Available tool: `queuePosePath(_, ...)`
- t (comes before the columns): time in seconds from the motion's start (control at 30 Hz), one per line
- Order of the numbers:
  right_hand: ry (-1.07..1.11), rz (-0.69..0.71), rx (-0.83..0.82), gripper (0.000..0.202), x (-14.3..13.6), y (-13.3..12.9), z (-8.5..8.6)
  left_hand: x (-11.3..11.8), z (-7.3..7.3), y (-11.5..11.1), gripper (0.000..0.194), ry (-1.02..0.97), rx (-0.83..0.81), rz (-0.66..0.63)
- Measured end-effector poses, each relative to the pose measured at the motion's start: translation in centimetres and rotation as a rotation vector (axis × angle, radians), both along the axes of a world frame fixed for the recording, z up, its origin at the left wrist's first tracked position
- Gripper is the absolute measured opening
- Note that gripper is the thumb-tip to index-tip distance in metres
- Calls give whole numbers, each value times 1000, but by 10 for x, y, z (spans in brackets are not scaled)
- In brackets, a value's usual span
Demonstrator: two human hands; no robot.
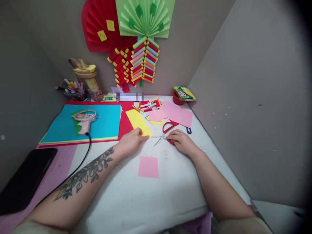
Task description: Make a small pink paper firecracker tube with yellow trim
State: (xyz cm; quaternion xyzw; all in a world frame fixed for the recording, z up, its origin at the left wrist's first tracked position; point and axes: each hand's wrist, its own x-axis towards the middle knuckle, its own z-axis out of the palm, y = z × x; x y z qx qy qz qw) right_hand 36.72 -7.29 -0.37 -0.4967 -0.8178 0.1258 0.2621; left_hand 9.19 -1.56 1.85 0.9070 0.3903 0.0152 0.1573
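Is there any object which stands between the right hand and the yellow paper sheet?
Yes. The open scissors lie between the right hand and the yellow sheet, with the blades towards the sheet's near end. The right hand touches their handle, and the left hand is at that near end.

- Scissors (163, 136) have shiny metal blades and smooth plastic handles.
- Pink square (148, 167) is smooth, matt paper.
- Green fan (146, 23) is pleated matt paper.
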Motion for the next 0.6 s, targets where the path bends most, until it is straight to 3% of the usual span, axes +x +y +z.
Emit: queuePosePath(0.6, -7, 21, -9, 35, -9, -4, 2, -3, -5, 11, 36, -21, 34, -66)
